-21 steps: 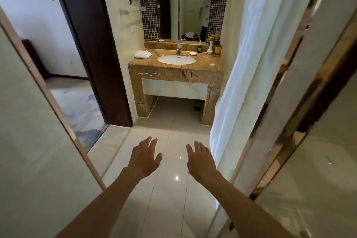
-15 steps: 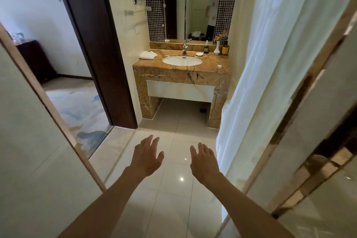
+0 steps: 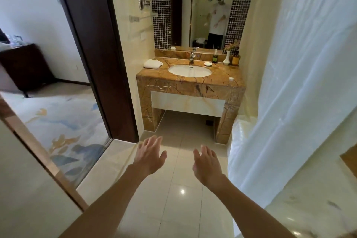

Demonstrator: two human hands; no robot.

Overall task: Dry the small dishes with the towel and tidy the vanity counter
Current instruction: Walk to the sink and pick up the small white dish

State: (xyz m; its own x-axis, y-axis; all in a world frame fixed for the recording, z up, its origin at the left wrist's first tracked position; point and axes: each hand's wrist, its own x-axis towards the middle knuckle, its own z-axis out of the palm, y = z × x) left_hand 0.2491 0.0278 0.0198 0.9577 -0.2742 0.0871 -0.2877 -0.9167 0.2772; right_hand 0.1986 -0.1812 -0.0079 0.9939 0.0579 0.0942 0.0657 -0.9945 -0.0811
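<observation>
Both hands empty, held out over the floor: left hand (image 3: 149, 157) and right hand (image 3: 207, 164), fingers spread. Well ahead, on the surface (image 3: 220, 77): folded towel (image 3: 153, 63) left of the sink (image 3: 189, 70); small dish (image 3: 207, 64) behind it, contents unclear; another dish (image 3: 231, 78) at right.

1. Warm, fairly bright indoor light; a ceiling lamp glares off the glossy floor (image 3: 182, 191).
2. Wide-angle bending curves the door frame (image 3: 92, 54) and curtain (image 3: 301, 83).
3. Edges slightly soft; centre sharp.
</observation>
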